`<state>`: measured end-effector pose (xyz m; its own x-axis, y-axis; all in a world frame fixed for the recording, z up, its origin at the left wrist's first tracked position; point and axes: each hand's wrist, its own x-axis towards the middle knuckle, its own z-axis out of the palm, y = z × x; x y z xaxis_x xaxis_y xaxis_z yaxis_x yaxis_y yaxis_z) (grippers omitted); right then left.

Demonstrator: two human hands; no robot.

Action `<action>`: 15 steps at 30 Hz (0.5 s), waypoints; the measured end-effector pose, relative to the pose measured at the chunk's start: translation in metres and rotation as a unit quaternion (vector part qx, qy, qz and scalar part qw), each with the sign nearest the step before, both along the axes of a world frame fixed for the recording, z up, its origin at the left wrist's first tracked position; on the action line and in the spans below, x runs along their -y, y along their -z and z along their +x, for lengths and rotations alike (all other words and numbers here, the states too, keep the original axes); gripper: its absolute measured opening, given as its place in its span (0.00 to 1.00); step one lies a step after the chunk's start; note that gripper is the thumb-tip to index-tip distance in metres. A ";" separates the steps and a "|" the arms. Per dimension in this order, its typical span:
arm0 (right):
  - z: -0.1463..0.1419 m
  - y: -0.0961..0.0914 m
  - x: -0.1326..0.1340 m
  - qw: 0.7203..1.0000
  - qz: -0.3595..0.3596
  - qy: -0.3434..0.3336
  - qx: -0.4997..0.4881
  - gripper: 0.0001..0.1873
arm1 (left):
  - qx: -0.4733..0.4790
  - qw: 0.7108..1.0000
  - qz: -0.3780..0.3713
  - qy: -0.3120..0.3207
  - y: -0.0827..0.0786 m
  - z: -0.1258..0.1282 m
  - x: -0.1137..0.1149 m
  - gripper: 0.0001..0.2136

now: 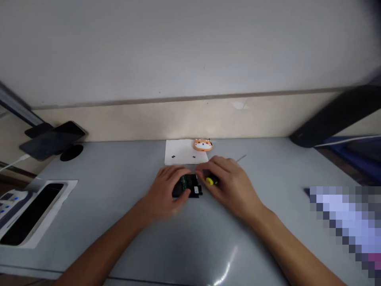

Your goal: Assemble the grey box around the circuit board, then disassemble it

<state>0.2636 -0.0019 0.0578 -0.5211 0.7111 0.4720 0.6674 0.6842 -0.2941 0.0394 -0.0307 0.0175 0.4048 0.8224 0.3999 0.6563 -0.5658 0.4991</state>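
A small black device (pixel 195 191) with a green circuit board showing and a white label lies at the middle of the desk. My left hand (pixel 166 190) is closed around its left side, thumb on the near edge and fingers over the far edge. Tucked in my right hand (pixel 229 180) is a screwdriver (pixel 210 181) with a yellow and black handle. Its thin shaft sticks out past the hand, pointing away to the upper right. The right fingertips are close to the device's far right corner; whether they pinch something small there is hidden.
Behind the hands, a white paper (pixel 180 149) bears several tiny dark pieces and an orange animal-face case (pixel 203 145). At left are a phone on a stand (pixel 56 139), a second phone (pixel 34 212) and a power strip (pixel 10 202). A dark cylinder (pixel 333 117) leans at right.
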 end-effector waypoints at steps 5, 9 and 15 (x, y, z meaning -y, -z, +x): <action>0.009 -0.014 0.000 0.971 0.086 0.101 -0.201 0.09 | -0.029 0.998 -0.055 0.019 0.009 0.010 0.004 0.25; 0.010 -0.014 -0.001 0.924 0.143 0.163 -0.315 0.16 | -0.011 0.997 -0.077 0.024 0.008 0.006 0.002 0.23; 0.010 -0.003 -0.009 0.903 0.094 0.178 -0.380 0.26 | -0.015 0.996 -0.084 0.026 0.003 0.005 0.003 0.23</action>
